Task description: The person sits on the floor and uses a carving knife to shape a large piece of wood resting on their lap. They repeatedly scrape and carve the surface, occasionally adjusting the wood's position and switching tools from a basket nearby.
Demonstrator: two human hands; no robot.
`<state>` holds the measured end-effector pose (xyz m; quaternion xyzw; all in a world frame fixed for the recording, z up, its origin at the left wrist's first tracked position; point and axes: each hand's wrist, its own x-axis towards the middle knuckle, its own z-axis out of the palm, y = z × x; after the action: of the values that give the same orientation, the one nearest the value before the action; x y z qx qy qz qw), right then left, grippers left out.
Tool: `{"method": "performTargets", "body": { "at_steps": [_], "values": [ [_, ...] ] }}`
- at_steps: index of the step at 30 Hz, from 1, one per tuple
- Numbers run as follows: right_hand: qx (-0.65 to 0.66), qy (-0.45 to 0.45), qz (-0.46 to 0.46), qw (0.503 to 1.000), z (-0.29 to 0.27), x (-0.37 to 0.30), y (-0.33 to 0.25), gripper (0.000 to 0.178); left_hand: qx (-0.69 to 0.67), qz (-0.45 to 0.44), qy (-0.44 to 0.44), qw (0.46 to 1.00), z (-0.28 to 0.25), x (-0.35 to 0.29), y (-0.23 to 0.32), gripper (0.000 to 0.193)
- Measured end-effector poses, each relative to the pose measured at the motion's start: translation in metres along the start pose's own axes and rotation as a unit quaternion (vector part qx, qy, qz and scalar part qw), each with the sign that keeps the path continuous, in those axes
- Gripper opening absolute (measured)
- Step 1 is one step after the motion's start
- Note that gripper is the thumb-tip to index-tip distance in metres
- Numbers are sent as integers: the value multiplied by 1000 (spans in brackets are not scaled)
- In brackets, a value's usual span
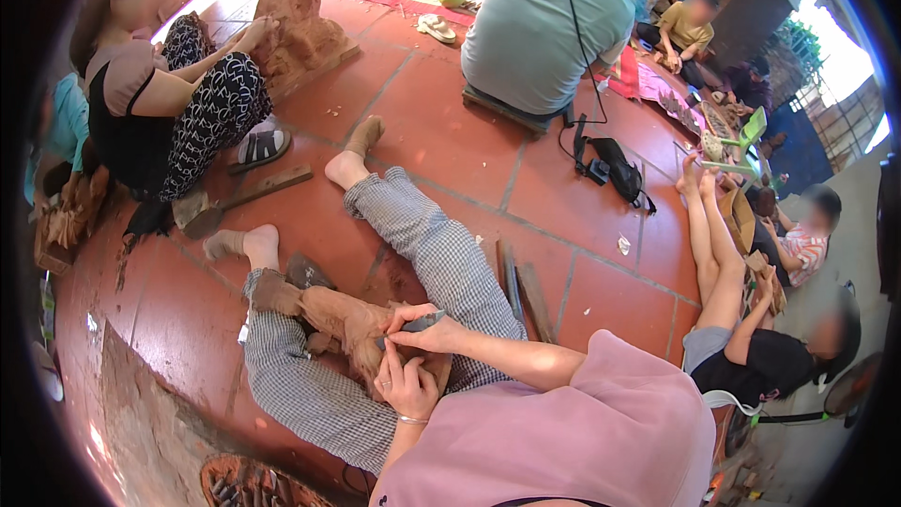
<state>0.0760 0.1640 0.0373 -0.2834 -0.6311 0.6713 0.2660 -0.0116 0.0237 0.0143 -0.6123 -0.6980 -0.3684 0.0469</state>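
A brown wood carving [349,321] lies between my legs, its broader rough end toward my feet. My right hand [434,331] is closed around a small dark grey flat piece [427,320], perhaps folded sandpaper, and rests over the carving's near part. A bit of the same dark colour shows by the fingertips. Just below it, my left hand [407,387], with a ring and a bracelet, has bent fingers gripping the carving's near end. The underside of the carving is hidden by my hands and legs.
A mallet [202,213] lies beyond my feet. Right of my leg are a wood strip [535,302] and a dark bar [512,282]. A basket of tools [246,483] stands lower left, beside a worn board [141,413]. Several people sit around; one works at a large carving [298,30].
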Motion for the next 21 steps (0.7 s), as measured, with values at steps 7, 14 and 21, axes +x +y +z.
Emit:
{"method": "performTargets", "body": {
  "at_steps": [7,14,21],
  "values": [
    [-15,-7,49,999,-8,4,-3,13,-239,-112,-25,964,-43,30,4,21],
    [-20,-23,32,999,-4,-1,-8,15,-444,30,73,893,-141,168,33,14],
    [-28,-20,47,998,-6,7,-5,12,-534,246,224,777,-255,222,60,39]
  ]
}}
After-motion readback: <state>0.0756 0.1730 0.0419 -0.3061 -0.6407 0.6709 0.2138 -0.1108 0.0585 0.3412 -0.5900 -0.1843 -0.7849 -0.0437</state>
